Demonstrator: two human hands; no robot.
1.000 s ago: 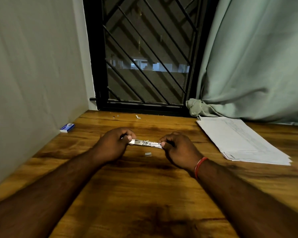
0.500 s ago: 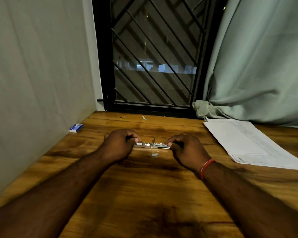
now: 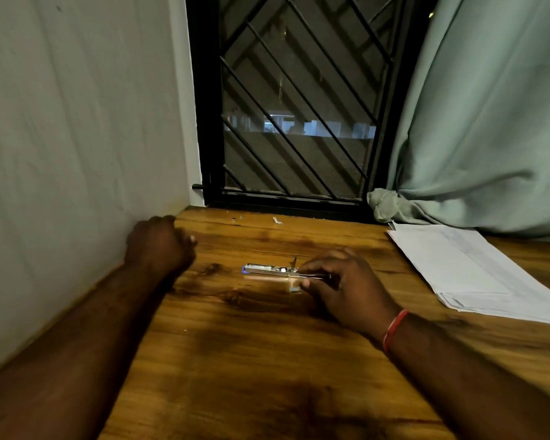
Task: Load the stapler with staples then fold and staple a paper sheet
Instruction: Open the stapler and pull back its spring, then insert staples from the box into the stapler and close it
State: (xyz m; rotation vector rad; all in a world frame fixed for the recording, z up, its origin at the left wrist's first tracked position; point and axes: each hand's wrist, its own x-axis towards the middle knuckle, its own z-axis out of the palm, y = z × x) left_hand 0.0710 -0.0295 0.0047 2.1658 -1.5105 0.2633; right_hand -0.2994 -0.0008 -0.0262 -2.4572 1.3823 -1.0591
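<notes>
A small metal stapler (image 3: 267, 270) lies opened on the wooden table (image 3: 267, 360), its blue-tipped end pointing left. My right hand (image 3: 346, 290) pinches its right end between thumb and fingers. A short strip of staples (image 3: 294, 289) rests on the table just in front of my right thumb. My left hand (image 3: 159, 246) is off the stapler, out by the wall at the table's left edge, knuckles up and fingers curled under. It covers the spot where the blue staple box lay, and the box is hidden. A stack of white paper sheets (image 3: 473, 271) lies to the right.
The wall (image 3: 77, 154) runs close along the table's left side. A barred window (image 3: 292, 122) and a grey-green curtain (image 3: 489, 122) close off the back. A small white scrap (image 3: 277, 220) lies near the window sill.
My left hand let go of the stapler's left end and moved left to the wall, over the blue staple box. My right hand kept its hold on the stapler.
</notes>
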